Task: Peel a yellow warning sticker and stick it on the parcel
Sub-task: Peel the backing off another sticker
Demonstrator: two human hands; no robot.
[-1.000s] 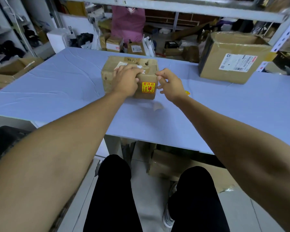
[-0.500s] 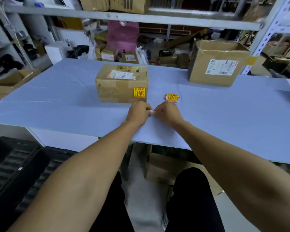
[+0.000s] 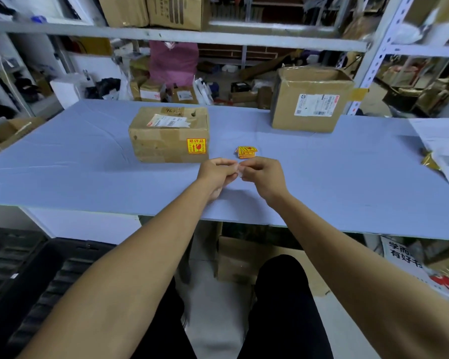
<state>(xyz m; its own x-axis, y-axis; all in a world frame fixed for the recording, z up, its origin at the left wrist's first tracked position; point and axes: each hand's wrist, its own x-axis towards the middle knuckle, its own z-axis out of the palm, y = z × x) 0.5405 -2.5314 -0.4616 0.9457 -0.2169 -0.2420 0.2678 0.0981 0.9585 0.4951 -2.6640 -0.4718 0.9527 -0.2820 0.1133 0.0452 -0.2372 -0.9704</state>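
Observation:
A brown cardboard parcel stands on the blue table, with a yellow warning sticker stuck on its near face at the right end. A small pile of yellow stickers lies just right of the parcel. In front of the pile my left hand and my right hand meet fingertip to fingertip above the table, pinching a small whitish scrap of paper between them. Most of the scrap is hidden by my fingers.
A larger cardboard box with a white label stands at the back right. White papers and a gold packet lie at the table's right end. Shelving with boxes rises behind. Black crates sit on the floor at my left.
Both hands left the parcel and drew back toward me, meeting in front of the sticker pile. They now pinch a small whitish scrap. The view has tilted up.

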